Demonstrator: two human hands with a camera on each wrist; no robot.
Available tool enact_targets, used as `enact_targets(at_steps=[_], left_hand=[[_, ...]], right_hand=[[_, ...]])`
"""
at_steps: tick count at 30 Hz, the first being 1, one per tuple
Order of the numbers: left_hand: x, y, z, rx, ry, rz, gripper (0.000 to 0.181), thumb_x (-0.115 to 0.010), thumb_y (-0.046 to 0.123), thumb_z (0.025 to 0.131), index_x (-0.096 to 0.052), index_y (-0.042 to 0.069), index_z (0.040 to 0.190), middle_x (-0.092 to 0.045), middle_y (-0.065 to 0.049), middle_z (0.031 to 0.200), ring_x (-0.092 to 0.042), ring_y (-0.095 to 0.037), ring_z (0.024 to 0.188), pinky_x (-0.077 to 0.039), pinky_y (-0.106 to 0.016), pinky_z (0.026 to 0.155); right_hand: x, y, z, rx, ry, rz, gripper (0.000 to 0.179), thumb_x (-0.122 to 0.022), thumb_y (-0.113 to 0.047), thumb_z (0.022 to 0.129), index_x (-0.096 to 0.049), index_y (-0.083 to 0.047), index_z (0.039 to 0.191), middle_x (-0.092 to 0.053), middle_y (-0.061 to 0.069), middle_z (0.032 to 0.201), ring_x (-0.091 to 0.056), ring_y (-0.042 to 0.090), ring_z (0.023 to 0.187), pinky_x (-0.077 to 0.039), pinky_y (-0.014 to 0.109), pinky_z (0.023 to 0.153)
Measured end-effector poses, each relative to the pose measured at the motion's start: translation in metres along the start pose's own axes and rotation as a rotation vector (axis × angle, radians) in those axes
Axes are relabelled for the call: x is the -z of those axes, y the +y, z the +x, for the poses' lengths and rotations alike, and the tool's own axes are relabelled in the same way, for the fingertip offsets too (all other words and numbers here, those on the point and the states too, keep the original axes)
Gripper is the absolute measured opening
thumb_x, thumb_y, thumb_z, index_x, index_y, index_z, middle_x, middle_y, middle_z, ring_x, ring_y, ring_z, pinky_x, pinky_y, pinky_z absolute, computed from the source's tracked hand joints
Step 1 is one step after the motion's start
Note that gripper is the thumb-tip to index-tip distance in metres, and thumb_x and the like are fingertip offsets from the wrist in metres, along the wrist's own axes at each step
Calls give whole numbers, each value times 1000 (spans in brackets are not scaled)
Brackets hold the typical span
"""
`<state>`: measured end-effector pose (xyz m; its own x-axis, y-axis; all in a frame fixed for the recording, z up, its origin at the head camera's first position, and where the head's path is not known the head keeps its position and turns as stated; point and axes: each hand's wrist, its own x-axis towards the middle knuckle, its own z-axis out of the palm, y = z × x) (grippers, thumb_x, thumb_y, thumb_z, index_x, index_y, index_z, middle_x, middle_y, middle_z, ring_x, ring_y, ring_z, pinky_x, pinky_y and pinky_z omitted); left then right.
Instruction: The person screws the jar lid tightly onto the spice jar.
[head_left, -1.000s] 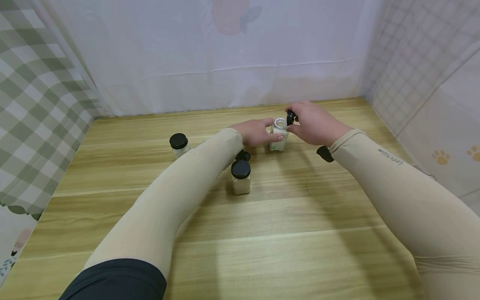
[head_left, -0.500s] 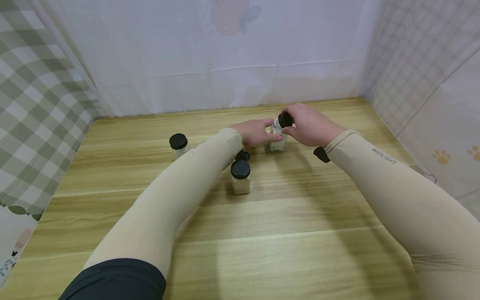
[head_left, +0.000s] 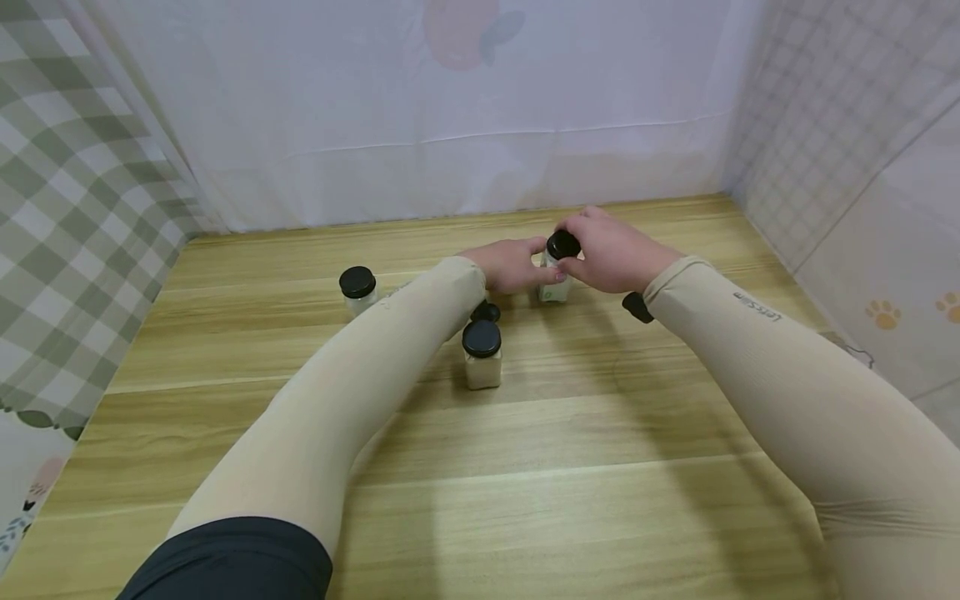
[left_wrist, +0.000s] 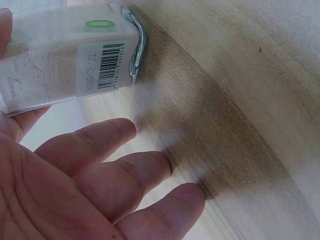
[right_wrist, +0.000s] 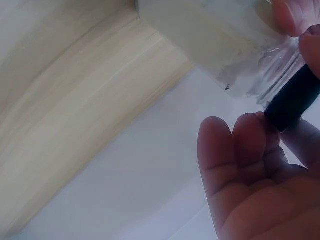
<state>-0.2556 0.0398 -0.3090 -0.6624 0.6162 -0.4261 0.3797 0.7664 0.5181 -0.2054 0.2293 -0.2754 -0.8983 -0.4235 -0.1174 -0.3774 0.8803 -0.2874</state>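
A clear square jar (head_left: 555,292) with pale contents stands upright near the back of the table. My left hand (head_left: 510,265) pinches it near the top between thumb and index finger; in the left wrist view the other fingers lie spread apart from it. A barcode sticker (left_wrist: 102,67) shows on the jar's side there. With thumb and fingers, my right hand (head_left: 618,252) grips a black lid (head_left: 563,243) on the jar's mouth. In the right wrist view the lid (right_wrist: 295,97) sits against the glass neck; whether its thread has caught, I cannot tell.
A second jar (head_left: 483,371) with a black lid stands in front of my left wrist. Left of my left forearm is another black-lidded jar (head_left: 358,287), partly covered by the sleeve. White cloth (head_left: 375,183) hangs behind the table (head_left: 570,517).
My right hand has moved left with the lid, which was held upright beside the open jar and now lies flat over its mouth. My left hand and the other jars have stayed put.
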Motion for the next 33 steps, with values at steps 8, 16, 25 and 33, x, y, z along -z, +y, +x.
enact_targets(at_steps=[8,16,25,33], left_hand=[[-1,-1,0,-13,2,-1,82,-49,71,101,-15,40,169,-40,-2,169,-39,-24,155,-34,-47,124],[-1,0,1,2,-4,2,83,-50,69,102,-11,41,170,-36,1,171,-37,-22,156,-33,-46,125],[-1,0,0,-3,-5,7,82,-49,70,102,-12,41,169,-33,3,172,-36,-22,157,-32,-46,126],[-2,-1,1,-3,-2,8,82,-49,70,102,-12,41,169,-33,3,172,-36,-22,157,-32,-46,126]], right_hand=[[3,-1,2,10,-34,-11,46,-65,-19,103,-56,5,141,-54,25,125,-53,35,106,-48,50,96],[2,0,5,6,-64,-9,43,-64,-21,104,-58,2,139,-55,23,125,-52,34,106,-48,49,94],[3,1,4,9,-76,1,42,-63,-22,104,-58,1,139,-55,23,125,-54,33,104,-48,48,93],[4,-1,5,22,-88,-21,43,-62,-21,104,-57,3,140,-57,24,130,-57,34,109,-50,51,96]])
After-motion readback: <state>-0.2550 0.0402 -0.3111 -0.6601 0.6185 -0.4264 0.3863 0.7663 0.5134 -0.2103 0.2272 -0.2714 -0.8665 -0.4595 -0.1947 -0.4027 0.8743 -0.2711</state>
